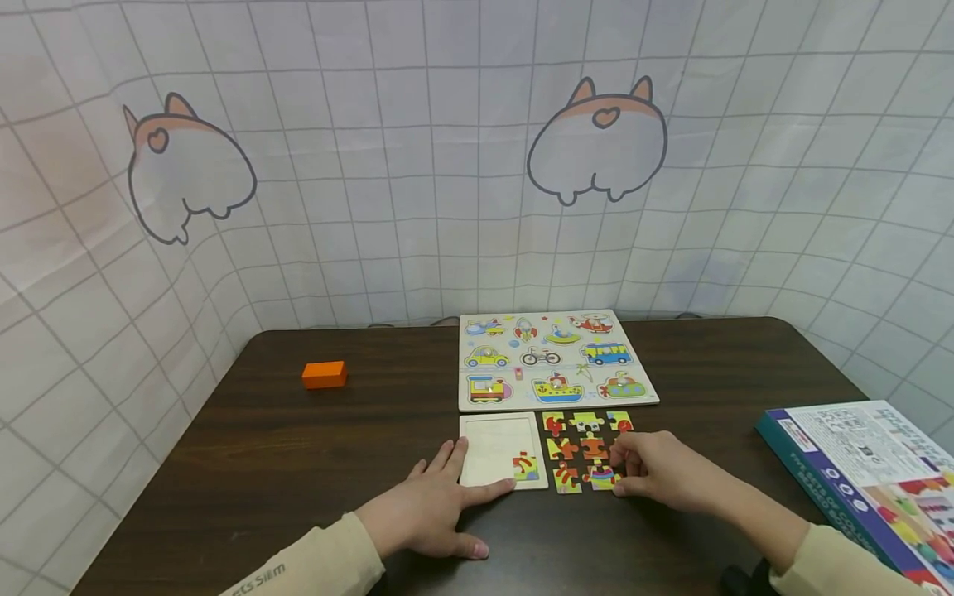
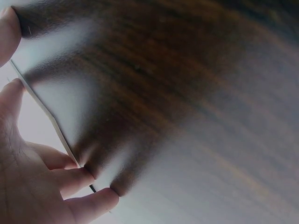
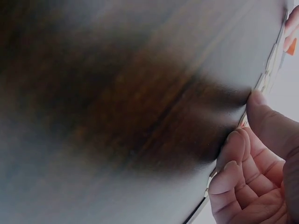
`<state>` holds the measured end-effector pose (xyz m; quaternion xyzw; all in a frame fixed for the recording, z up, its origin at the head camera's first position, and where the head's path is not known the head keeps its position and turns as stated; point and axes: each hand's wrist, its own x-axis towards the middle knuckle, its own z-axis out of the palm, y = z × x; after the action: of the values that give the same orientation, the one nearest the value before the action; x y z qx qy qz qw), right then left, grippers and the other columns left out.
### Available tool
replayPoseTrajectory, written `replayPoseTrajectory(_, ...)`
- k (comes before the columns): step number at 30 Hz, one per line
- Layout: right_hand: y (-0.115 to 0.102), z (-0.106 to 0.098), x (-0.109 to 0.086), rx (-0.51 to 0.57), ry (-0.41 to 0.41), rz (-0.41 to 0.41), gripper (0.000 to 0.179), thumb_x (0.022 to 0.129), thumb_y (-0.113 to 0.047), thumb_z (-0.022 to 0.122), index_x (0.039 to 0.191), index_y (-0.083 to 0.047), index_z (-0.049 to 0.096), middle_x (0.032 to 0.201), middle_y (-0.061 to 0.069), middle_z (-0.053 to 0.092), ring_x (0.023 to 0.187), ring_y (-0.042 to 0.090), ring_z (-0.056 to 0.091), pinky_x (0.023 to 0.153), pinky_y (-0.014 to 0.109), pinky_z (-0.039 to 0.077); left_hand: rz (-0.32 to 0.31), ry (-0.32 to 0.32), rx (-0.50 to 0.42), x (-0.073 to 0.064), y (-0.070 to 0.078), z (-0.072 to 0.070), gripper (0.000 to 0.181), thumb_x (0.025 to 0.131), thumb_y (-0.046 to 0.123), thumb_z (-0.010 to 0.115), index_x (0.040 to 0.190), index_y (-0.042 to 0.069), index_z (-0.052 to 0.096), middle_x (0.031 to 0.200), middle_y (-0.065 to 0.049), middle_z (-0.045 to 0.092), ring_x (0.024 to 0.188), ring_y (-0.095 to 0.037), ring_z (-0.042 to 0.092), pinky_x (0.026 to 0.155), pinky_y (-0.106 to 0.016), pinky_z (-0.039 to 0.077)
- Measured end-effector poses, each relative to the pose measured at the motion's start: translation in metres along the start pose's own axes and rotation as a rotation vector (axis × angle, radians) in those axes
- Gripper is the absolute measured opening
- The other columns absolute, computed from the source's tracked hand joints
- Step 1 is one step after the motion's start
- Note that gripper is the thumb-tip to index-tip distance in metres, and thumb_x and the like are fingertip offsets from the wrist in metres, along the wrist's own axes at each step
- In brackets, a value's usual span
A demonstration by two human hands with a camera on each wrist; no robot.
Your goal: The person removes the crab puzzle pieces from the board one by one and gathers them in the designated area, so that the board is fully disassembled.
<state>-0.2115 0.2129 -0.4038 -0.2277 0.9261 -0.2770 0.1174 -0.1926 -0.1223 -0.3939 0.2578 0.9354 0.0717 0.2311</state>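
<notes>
My left hand (image 1: 428, 513) lies with spread, straight fingers along the left and lower edges of a small square wooden puzzle tray (image 1: 484, 439). One red, yellow and green jigsaw piece (image 1: 526, 468) sits in the tray's lower right corner, close to the left index fingertip. Just right of the tray, several loose jigsaw pieces (image 1: 586, 420) lie in rows. My right hand (image 1: 663, 470) has curled fingers at the right side of these rows. Its thumb and index finger pinch the rainbow-patterned jigsaw piece (image 1: 599, 478) in the bottom row, and the hand partly hides a piece above it.
Behind the tray lies a large vehicle puzzle board (image 1: 525, 379). An orange block (image 1: 325, 375) stands at the back left of the dark wooden table (image 1: 298, 463). A colourful box (image 1: 864, 472) lies at the right edge. A grid-patterned cloth (image 1: 417, 165) hangs behind the table.
</notes>
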Motion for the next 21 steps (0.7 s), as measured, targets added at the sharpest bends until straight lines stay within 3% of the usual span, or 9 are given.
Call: replayPoseTrajectory(21, 0.0001, -0.0001, -0.0006, -0.004, 0.003, -0.006, 0.024, 0.086, -0.022, 0.083, 0.097, -0.011, 0.065, 0.070, -0.008, 0.057, 0.060, 0.002, 0.048, 0.057, 0.022, 0.043, 0.011, 0.021, 0.004, -0.0012, 0.0007, 0.0007, 0.077, 0.085, 0.059, 0.075, 0.151, 0.059, 0.035, 0.170, -0.024, 0.010, 0.158, -0.043, 0.013, 0.118, -0.066, 0.027)
